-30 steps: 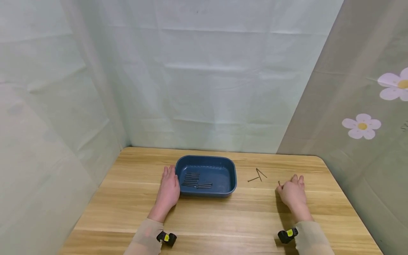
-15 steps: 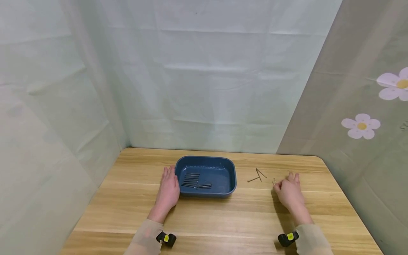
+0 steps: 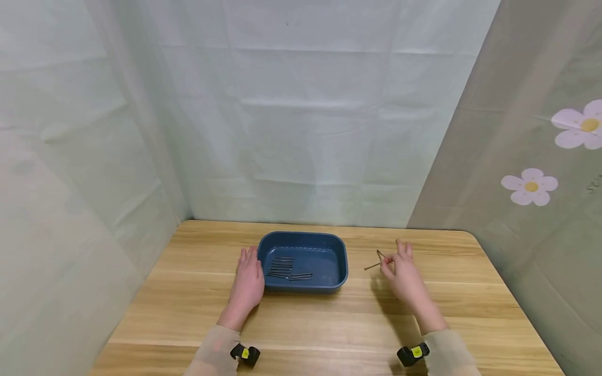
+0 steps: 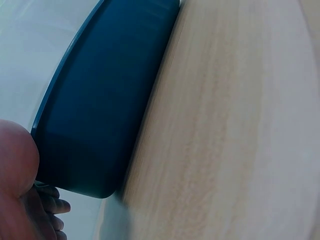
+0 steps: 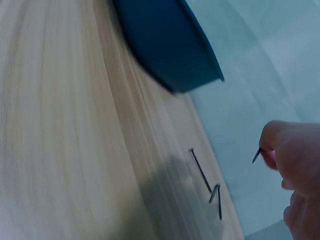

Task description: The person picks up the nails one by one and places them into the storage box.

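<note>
In the head view my left hand (image 3: pixel 248 279) rests with fairly straight fingers against the left side of a blue rectangular tray (image 3: pixel 324 288). Several dark nails (image 3: pixel 282 263) lie in the tray's left half, some in a row and others beside them near the front wall. My right hand (image 3: pixel 405 274) is raised over the table to the right of the tray. Between thumb and forefinger it pinches a nail (image 5: pixel 256 156), whose tip shows in the right wrist view. Below that hand, loose nails (image 5: pixel 201 171) lie crossed on the wood, partly hidden by it in the head view.
Everything stands on a wood-grain table (image 3: pixel 329 329). A pale curtain (image 3: pixel 301 130) hangs right behind its back edge, with more cloth at both sides. The tray's outer wall (image 4: pixel 100 100) fills much of the left wrist view.
My right hand has picked up the nail at the right and moved left with it, over the loose nails. The left hand has stayed at the tray.
</note>
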The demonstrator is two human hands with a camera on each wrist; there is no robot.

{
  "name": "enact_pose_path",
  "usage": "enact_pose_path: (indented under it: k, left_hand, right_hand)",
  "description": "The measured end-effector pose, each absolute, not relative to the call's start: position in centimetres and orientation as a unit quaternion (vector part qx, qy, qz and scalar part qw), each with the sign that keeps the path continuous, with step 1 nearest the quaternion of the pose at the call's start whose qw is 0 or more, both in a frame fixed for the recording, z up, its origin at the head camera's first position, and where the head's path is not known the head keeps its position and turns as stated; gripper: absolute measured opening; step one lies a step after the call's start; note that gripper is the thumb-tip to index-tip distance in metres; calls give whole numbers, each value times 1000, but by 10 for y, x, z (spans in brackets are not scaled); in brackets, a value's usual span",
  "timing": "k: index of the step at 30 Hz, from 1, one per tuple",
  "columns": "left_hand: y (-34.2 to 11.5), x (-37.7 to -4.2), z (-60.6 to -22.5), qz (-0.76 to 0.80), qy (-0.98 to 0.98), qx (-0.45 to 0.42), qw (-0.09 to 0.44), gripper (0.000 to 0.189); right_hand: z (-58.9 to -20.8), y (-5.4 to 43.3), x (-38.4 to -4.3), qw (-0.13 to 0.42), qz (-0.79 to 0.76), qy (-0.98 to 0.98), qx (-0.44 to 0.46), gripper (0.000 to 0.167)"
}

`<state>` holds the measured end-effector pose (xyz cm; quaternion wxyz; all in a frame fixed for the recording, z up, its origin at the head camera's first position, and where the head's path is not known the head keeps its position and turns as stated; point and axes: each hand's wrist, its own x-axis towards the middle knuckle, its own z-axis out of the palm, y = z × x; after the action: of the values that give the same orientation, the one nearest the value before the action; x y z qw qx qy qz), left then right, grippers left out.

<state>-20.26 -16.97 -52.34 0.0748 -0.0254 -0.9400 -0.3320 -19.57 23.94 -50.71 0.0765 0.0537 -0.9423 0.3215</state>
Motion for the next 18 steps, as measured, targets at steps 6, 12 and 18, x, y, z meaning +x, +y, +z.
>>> enact_pose_path:
  k: [6, 12, 18]
  left_hand:
    - [-170, -203, -524, -330, -941, -25, 75, 51]
    - [-170, -203, -523, -331, -940, -24, 79, 51]
    - [-169, -202, -522, -331, -940, -23, 73, 51]
  right_hand:
    - [-503, 219, -198, 95, 323, -936, 103, 13]
    - [-498, 200, -200, 142, 303, -928, 161, 16]
    - [-490, 184, -203, 166, 274, -925, 203, 16]
